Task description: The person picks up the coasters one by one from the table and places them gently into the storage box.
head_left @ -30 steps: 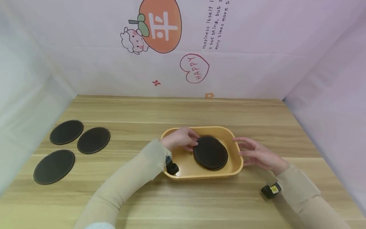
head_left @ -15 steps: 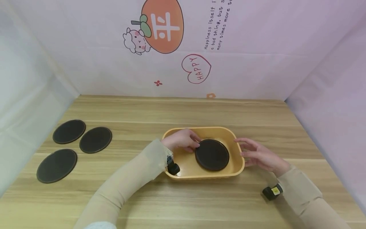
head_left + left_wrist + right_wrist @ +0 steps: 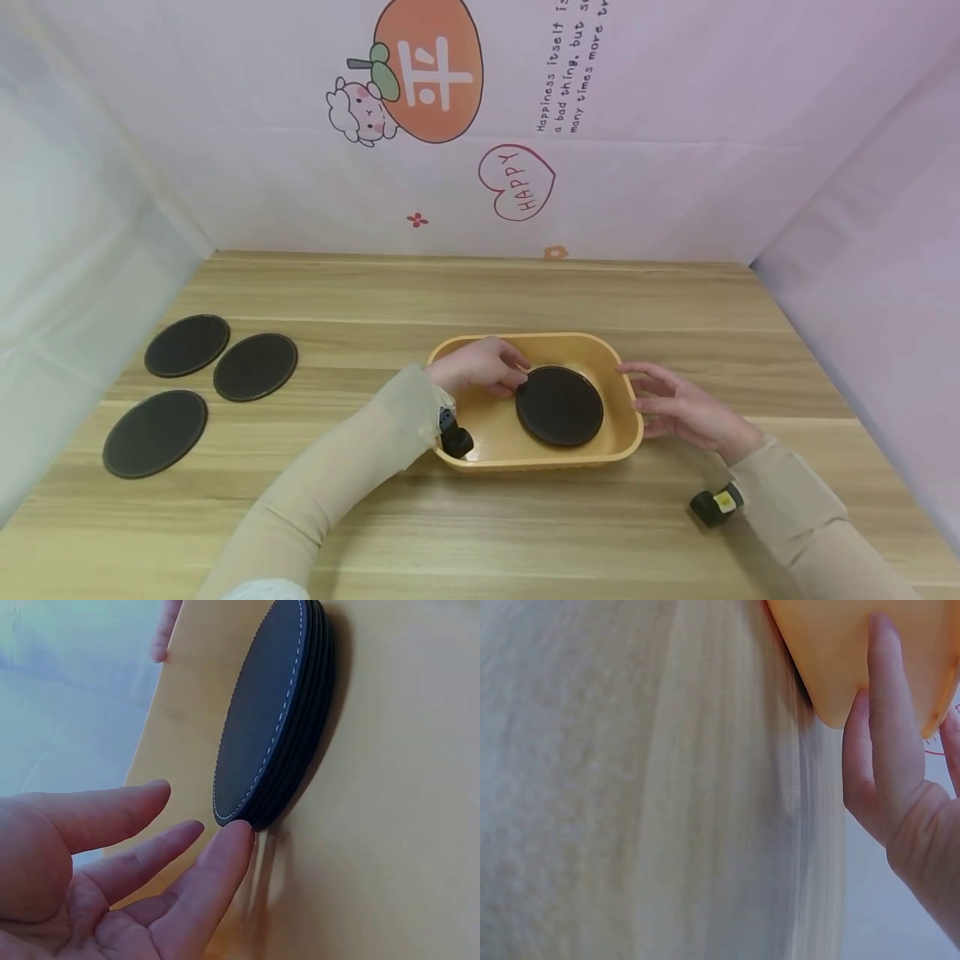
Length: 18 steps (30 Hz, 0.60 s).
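A stack of dark round coasters (image 3: 559,405) lies flat in a yellow tray (image 3: 536,457) at the middle of the wooden table. My left hand (image 3: 501,372) reaches into the tray from the left. In the left wrist view its relaxed fingers (image 3: 225,855) touch the stitched edge of the stack (image 3: 262,727) without gripping it. My right hand (image 3: 651,393) lies against the tray's right outer wall. In the right wrist view its straight fingers (image 3: 883,712) press the tray's rounded corner (image 3: 832,660).
Three more dark coasters lie loose on the table at the left: one at the far left (image 3: 187,345), one beside it (image 3: 256,367), one nearer (image 3: 155,433). Pink printed fabric walls (image 3: 675,167) close in the back and both sides.
The stack looked slightly skewed a second ago and now sits even, a little further right in the tray. Both hands have hardly moved.
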Motion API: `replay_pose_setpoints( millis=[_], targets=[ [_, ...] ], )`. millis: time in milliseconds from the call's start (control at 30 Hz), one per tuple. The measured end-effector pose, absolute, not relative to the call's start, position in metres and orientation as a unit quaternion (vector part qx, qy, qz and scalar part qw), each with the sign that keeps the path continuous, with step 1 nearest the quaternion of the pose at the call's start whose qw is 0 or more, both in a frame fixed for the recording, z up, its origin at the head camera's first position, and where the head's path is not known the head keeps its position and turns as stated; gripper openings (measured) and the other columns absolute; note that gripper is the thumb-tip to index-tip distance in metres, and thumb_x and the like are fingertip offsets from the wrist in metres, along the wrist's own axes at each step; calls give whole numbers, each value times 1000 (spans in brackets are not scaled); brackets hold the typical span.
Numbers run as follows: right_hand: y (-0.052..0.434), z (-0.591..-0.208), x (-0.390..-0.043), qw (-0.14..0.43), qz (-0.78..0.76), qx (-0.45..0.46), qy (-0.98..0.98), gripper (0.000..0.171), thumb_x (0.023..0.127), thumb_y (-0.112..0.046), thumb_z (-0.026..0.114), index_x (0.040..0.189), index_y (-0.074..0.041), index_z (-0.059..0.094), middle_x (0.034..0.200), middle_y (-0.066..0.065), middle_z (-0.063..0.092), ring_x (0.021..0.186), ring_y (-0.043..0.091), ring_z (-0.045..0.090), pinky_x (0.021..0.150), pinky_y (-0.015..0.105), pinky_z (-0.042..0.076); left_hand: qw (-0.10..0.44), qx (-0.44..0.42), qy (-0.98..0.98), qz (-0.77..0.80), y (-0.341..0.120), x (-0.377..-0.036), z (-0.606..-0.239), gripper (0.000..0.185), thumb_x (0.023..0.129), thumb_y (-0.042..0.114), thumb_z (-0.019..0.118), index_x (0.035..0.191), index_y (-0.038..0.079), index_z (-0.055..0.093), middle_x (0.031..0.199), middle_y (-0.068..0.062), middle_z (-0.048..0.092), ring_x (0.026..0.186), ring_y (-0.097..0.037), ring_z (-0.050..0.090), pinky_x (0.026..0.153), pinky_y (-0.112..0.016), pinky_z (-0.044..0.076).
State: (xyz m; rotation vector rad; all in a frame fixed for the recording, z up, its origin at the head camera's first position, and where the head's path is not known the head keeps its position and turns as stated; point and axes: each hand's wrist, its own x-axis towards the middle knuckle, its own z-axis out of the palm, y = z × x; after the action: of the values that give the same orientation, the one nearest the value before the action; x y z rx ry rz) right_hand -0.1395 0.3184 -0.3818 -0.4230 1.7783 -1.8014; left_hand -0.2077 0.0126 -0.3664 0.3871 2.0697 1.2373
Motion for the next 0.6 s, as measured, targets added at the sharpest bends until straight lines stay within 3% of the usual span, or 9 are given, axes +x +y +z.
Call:
replay_pose_setpoints(
  millis=[400, 600],
  targets=[
    [320, -380, -139, 279, -669, -162, 669, 45, 97, -1, 46, 130, -30, 46, 126, -3, 45, 108, 15, 59, 81, 46, 55, 343, 160, 782, 494, 8, -209, -363, 36, 93, 15, 59, 126, 0, 56, 116, -14, 65, 98, -22, 66, 81, -30, 56],
    [319, -381, -138, 282, -668, -161, 669, 45, 96, -1, 47, 131, -29, 45, 126, -4, 45, 108, 16, 59, 82, 46, 55, 342, 153, 755, 538, 5, -208, -362, 36, 95, 13, 56, 128, -2, 54, 121, -18, 62, 105, -28, 64, 81, -34, 57]
  ],
)
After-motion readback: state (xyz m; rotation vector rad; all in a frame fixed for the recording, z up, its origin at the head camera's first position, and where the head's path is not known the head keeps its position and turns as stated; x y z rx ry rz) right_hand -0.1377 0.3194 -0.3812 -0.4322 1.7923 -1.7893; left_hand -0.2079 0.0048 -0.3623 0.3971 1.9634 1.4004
